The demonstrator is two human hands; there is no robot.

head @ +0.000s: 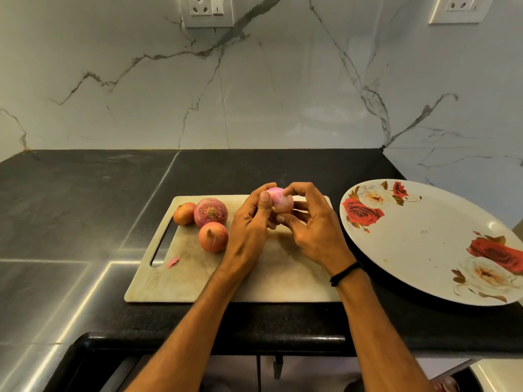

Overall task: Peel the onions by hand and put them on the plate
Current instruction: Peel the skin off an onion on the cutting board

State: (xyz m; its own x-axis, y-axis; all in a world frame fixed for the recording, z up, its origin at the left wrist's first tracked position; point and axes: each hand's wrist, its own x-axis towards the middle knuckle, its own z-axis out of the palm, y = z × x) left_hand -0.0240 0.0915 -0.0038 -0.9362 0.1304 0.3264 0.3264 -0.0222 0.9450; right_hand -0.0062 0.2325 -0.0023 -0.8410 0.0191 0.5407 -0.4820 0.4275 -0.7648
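Both bare forearms enter from the bottom edge and meet over the cutting board, which lies on the black counter. A black band circles the right wrist. The left hand shows its back to the camera, thumb stretched up along the near left side of a pale pink onion, fingers curled round behind it. The right hand grips the same onion from the right, index finger hooked over its top, thumb pressed low on its front. The onion is held between the two hands above the far part of the board, not on the rose-patterned plate just right of the board. A scrap of pink skin lies beside the board's handle slot. Left of the hands three unpeeled onions cluster: an orange onion nearest, a large purple onion and a small brown onion behind it. Beyond rises the marble wall with two sockets
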